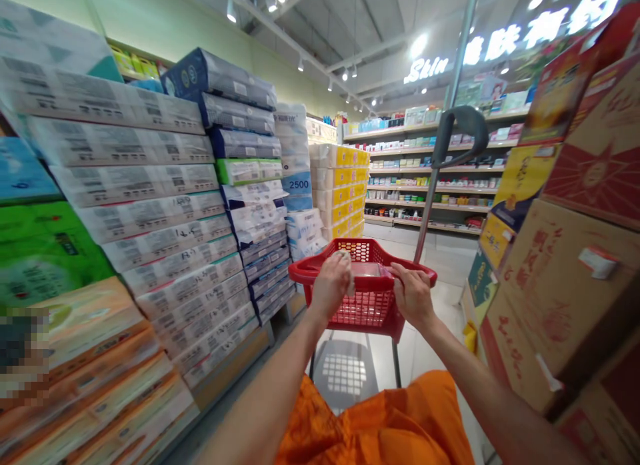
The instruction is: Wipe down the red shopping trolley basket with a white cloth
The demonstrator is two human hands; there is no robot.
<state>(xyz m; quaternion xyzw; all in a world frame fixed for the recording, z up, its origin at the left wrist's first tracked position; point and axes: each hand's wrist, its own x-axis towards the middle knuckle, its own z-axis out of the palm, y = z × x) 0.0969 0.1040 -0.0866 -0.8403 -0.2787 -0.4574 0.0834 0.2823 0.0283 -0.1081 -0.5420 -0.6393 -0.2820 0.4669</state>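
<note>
A red plastic shopping basket on legs (367,310) stands right in front of me, its side walls full of holes. My left hand (333,282) is closed at the left part of its near rim, with a small crumpled whitish piece (350,272), cloth or tissue, showing at the fingers. My right hand (414,293) grips the near rim towards the right, its fingers over the edge. Inside the basket lies a flat pinkish, see-through item (369,270), partly hidden by the rim. Behind my right hand rises a metal pole (427,218) topped by a dark grey loop handle (460,137).
Tall stacks of wrapped paper packs (150,178) line the left side, with orange packs (100,372) closest to me. Cardboard cartons (565,272) are piled on the right. Shelves of small goods (425,175) stand ahead, beyond the pale tiled floor (447,305).
</note>
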